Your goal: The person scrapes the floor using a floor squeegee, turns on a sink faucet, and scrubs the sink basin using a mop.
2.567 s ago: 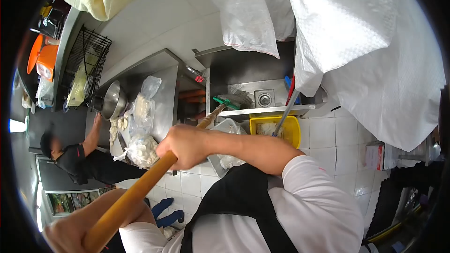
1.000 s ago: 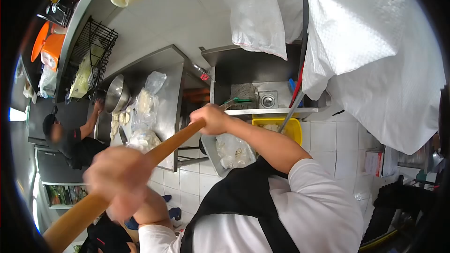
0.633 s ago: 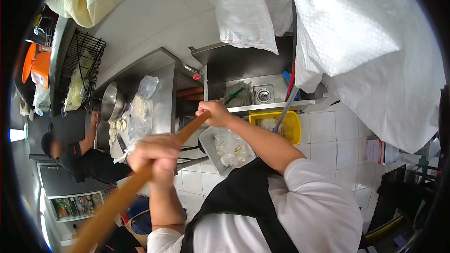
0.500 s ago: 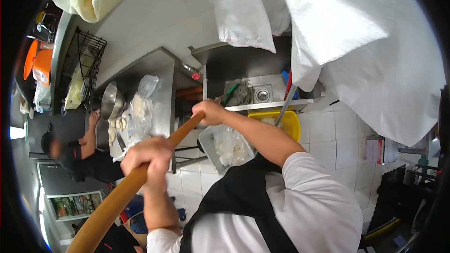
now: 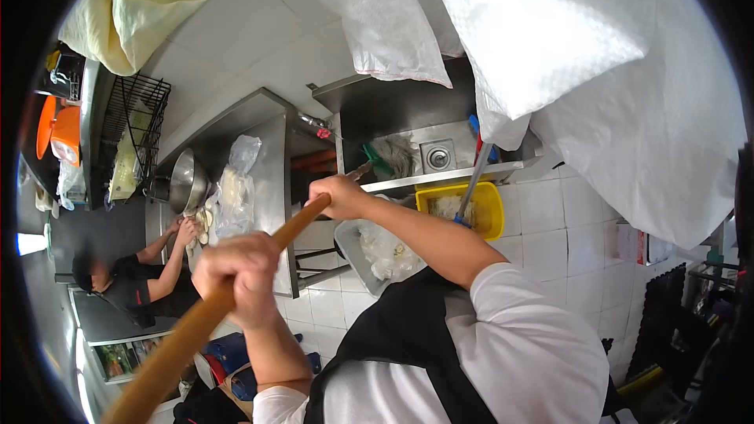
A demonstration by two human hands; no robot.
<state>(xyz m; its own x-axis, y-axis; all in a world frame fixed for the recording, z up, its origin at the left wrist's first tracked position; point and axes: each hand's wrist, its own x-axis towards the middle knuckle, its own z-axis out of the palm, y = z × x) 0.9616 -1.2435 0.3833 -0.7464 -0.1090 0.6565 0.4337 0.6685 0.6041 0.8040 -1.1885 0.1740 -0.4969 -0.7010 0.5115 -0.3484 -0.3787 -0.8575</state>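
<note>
My left hand (image 5: 236,275) is wrapped round the upper part of a mop's wooden handle (image 5: 169,345). Farther down the same handle, my right hand (image 5: 339,196) has its fingers closed round it. From there the handle slants into a metal sink (image 5: 463,133), where a green clamp (image 5: 378,159) and grey mop strings (image 5: 399,153) lie on the bottom, left of the square drain (image 5: 437,157). Part of the lower handle is hidden behind my right hand.
Below the sink stand a yellow bucket (image 5: 488,208), with a second pole in it, and a grey tub (image 5: 357,255) of plastic bags. White sheets (image 5: 550,23) hang at right. At the left counter (image 5: 271,157), a co-worker (image 5: 161,271) handles pale pieces near a metal bowl (image 5: 188,180).
Both my hands have shifted slightly left with the handle, and the mop head has moved a little left in the sink. The co-worker's second hand has come into view at the counter.
</note>
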